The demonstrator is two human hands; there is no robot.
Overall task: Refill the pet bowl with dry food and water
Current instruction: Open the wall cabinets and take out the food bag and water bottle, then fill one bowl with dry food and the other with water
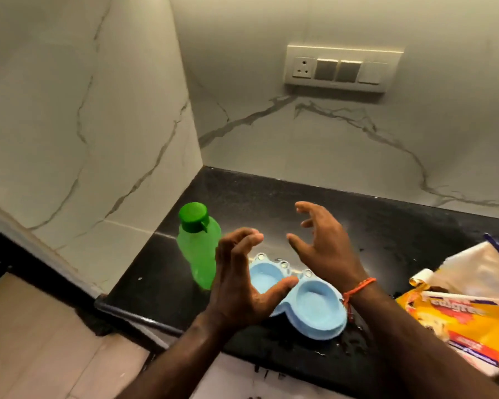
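Two bare hands hover at lower centre, fingers spread, holding nothing: the left hand (239, 279) and right hand (324, 246) stand apart above a light blue double pet bowl (308, 306) on the black counter (242, 194). Both wells look empty. A capped green water bottle (198, 244) stands left; an opened yellow dog food bag (461, 309) lies right. Filling seems not begun; next comes picking up either.

The black counter (271, 197) lies bare behind the blue bowl (314, 309), up to the 2 walls meeting in the corner. The green bottle (198, 249) stands just left of the bowl, seemingly apart. The food bag (467, 312) blocks the right side.
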